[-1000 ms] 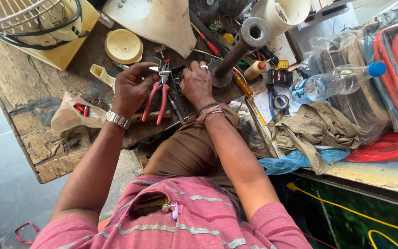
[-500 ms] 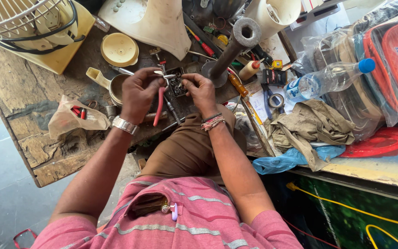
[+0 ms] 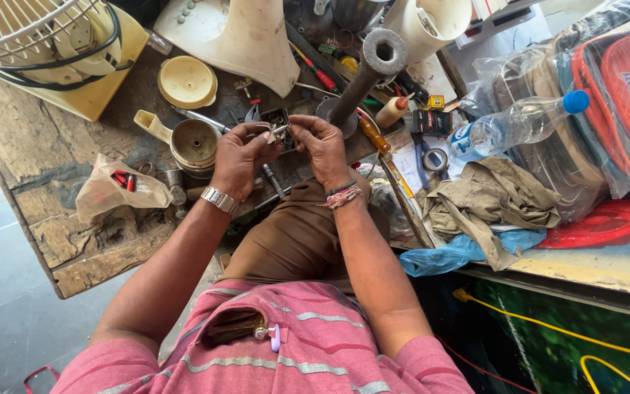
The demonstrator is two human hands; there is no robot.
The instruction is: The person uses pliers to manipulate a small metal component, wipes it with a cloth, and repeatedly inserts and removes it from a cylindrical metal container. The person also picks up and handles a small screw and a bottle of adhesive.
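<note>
— Hands meeting over the middle of the workbench [image 3: 30, 146], see? The left hand [image 3: 238, 157] and the right hand [image 3: 324, 149] are both pinching a small metal part [image 3: 278, 131] between fingertips, fingers curled closed around it.

— What is it sitting over?

— It is hanging just above a small dark box [image 3: 280, 120], near the base of the grey pipe stand [image 3: 362, 80]. I cannot tell whether the part is joined to anything yet.

— How far along, would you say?

— Midway, I am guessing. The fan grille [image 3: 30, 29] at the far left corner and the white fan housing [image 3: 246, 40] at the far edge are lying apart, so reassembly looks undone.

— Tools?

— A red-handled screwdriver [image 3: 319, 73] is lying beside the housing, untouched. A round metal cup [image 3: 195, 142] is resting just beside the left hand, and a plastic bag [image 3: 114, 191] is lying nearer the left edge.
</note>
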